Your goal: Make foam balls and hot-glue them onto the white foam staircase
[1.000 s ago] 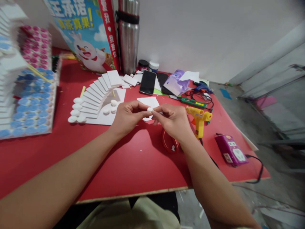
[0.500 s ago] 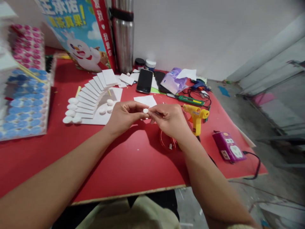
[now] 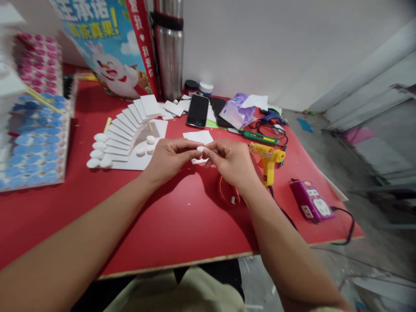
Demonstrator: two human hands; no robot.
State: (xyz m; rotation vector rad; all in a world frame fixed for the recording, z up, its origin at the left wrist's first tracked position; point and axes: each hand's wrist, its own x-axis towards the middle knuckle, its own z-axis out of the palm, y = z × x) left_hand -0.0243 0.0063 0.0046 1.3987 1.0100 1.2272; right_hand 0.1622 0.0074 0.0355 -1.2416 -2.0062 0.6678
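Between the fingertips of both hands is a small white rounded piece (image 3: 200,149), partly hidden by the fingers. My left hand (image 3: 172,158) pinches it from the left and my right hand (image 3: 229,158) from the right. Beneath the fingertips lies a white square card (image 3: 198,136) on the red table (image 3: 156,229). Left of my left hand, several white oval pieces (image 3: 151,140) sit on a larger white board (image 3: 130,164). A fanned row of white tiles (image 3: 121,130) rests there too, with more oval pieces (image 3: 96,154) at its left end.
A yellow glue gun (image 3: 268,160) stands right of my right hand, near a red ring-shaped item (image 3: 224,193). Farther right is a purple power box (image 3: 312,200) with a cable. Behind are a phone (image 3: 197,111), a green-handled tool (image 3: 260,137) and a steel flask (image 3: 170,56).
The white piece has turned slightly between my fingertips and shifted a little to the right. Both hands keep their pinch, with the fingers closer around it.
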